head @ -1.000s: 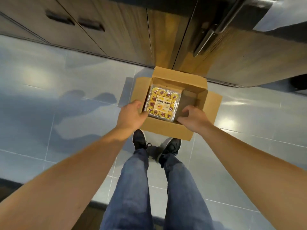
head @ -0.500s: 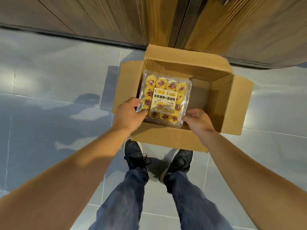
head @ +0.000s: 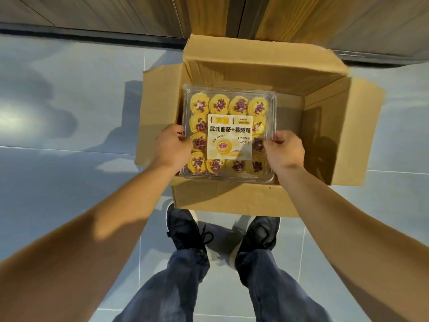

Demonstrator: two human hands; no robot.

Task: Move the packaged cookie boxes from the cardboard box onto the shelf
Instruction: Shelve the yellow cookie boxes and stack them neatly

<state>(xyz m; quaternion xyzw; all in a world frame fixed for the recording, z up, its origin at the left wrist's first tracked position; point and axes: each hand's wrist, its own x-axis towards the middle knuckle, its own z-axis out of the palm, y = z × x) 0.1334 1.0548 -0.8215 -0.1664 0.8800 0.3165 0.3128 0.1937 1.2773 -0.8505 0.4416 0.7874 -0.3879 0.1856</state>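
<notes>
An open cardboard box [head: 232,198] stands on the floor with its flaps spread. Over its left half is a clear plastic cookie box [head: 228,105] full of yellow cookies with purple centres and a white label on the lid. My left hand [head: 171,145] grips the cookie box's left edge. My right hand [head: 284,151] grips its right edge. The pack sits level between both hands, at about the height of the box's rim. The right half of the cardboard box's inside [head: 292,126] shows bare cardboard. No shelf is in view.
Wooden cabinet fronts [head: 301,17] run along the top, right behind the cardboard box. The floor [head: 69,126] is grey glossy tile. My two feet in dark shoes [head: 185,231] stand just in front of the box.
The view has closed in on the box. My right hand has shifted from the pack's near corner to its right edge, and the pack now appears higher, near the rim.
</notes>
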